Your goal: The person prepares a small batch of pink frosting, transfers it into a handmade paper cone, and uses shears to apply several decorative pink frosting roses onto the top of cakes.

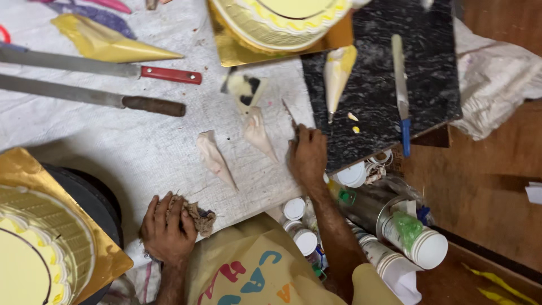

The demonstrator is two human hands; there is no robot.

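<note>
both hands palm-down, fingers curled

1. I have one view only, from the camera worn on the person's head, so there is no second view to share any part of the scene with.
2. It looks almost straight down onto the white-covered table; the person's chest and apron fill the bottom edge.
3. It sits close: the left hand and right hand lie in the lower middle, forearms running out of frame below.
4. The far side of the table runs along the top edge, cutting off a cake there.
5. Wooden floor shows on the right.
</note>
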